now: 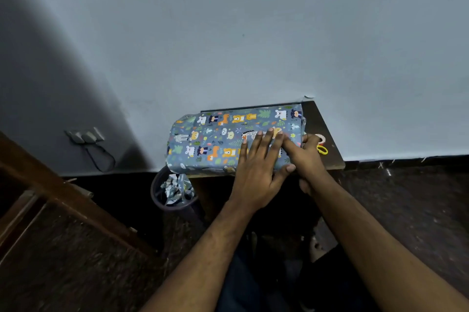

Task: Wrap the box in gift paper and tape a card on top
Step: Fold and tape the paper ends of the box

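The box (215,141), wrapped in blue gift paper with cartoon animals, lies lengthwise on a small dark table (330,159) against the wall. My left hand (256,162) rests flat on the right part of its top, fingers straight and spread, thumb pointing right along the near edge. My right hand (308,153) is at the box's right end. Its index finger lies stretched across the top beside my left fingers, and its other fingers curl round the end of the box. No card is visible.
A roll of tape (321,137) and yellow-handled scissors (322,150) lie on the table right of the box. A dark bin (158,195) holding paper scraps stands on the floor at the table's left. A wooden frame (63,192) runs along the left.
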The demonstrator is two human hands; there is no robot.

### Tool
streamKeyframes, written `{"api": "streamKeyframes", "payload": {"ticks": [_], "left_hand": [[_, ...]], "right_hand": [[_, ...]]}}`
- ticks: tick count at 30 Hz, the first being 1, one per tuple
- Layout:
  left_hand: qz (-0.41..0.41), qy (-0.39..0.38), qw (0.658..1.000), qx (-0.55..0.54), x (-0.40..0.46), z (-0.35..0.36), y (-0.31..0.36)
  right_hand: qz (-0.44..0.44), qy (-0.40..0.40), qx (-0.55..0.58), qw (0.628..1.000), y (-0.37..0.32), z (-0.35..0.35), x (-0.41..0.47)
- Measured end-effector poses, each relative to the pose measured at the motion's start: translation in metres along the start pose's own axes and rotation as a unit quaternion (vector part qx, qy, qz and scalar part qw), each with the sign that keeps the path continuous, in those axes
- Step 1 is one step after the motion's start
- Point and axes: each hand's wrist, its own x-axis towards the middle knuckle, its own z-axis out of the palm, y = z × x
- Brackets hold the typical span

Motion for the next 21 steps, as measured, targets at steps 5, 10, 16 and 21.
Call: {"api": "streamKeyframes", "payload": {"ticks": [5, 10, 16, 21], "left_hand": [[-0.049, 0.037, 0.998, 0.004, 0.016, 0.023, -0.002], [-0.069, 0.072, 0.995, 0.008, 0.036, 0.035, -0.019], [-0.111, 0.073, 0.990, 0.036, 0.052, 0.039, -0.037], [-0.123, 0.064, 0.989, 0.046, 0.051, 0.040, -0.040]], "right_hand": [[0.070, -0.013, -0.013, 0.997, 0.008, -0.001, 0.021], [0.080, -0.031, -0.046, 0.995, 0.006, 0.009, 0.049], [0.099, -0.054, -0.055, 0.992, 0.022, 0.022, 0.058], [0.064, -0.044, -0.097, 0.992, 0.033, 0.024, 0.061]]}}
